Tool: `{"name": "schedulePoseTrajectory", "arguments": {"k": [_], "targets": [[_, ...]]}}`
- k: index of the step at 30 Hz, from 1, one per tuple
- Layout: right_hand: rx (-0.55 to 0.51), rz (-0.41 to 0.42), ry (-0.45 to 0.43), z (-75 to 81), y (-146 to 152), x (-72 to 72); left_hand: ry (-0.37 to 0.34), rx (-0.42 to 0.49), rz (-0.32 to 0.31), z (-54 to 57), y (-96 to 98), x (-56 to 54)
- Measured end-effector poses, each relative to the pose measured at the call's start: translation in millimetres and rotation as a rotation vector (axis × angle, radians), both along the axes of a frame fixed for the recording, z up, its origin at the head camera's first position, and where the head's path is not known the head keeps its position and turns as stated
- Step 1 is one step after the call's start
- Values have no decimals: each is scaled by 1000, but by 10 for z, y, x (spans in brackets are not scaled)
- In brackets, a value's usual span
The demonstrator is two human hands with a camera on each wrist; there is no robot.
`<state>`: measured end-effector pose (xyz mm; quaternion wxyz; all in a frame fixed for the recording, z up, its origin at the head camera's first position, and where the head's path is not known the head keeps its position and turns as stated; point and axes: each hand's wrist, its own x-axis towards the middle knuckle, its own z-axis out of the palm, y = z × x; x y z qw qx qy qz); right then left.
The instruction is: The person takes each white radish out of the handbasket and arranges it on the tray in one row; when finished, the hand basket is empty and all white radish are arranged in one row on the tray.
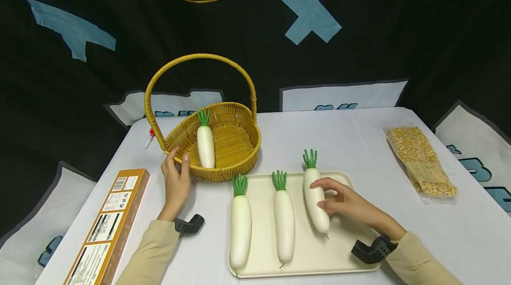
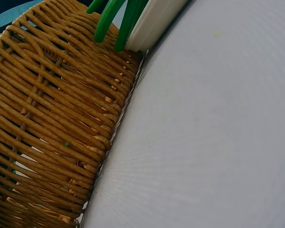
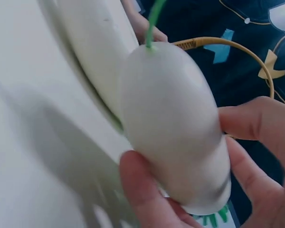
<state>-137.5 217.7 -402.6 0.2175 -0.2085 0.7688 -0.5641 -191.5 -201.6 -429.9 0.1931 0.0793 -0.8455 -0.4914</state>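
My left hand holds the near left rim of a yellow-brown wicker basket; in the left wrist view the basket's woven side fills the left part. One white radish with green stalks leans inside the basket. Between thumb and fingers, my right hand grips another white radish over the right part of a cream tray. Up close in the right wrist view, the gripped radish shows its thin root end. Two more radishes, a left one and a middle one, lie on the tray.
A long orange-brown box lies at the left of the white-covered table. On the right is a clear bag of yellow corn kernels. A small red-tipped object lies left of the basket. Black cloth hangs behind.
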Motion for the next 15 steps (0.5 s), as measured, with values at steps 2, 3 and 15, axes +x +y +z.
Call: {"name": "schedulePoseTrajectory", "arguments": {"k": [2,3,15], "targets": [[11,14,5,-10,66,77,2,-2,1,-4,0,5],[13,24,8,-11,97,115,3,-4,0,-5,1,6],[54,101,-15,16,234,307,-8,6,15,-2,1,4]]}}
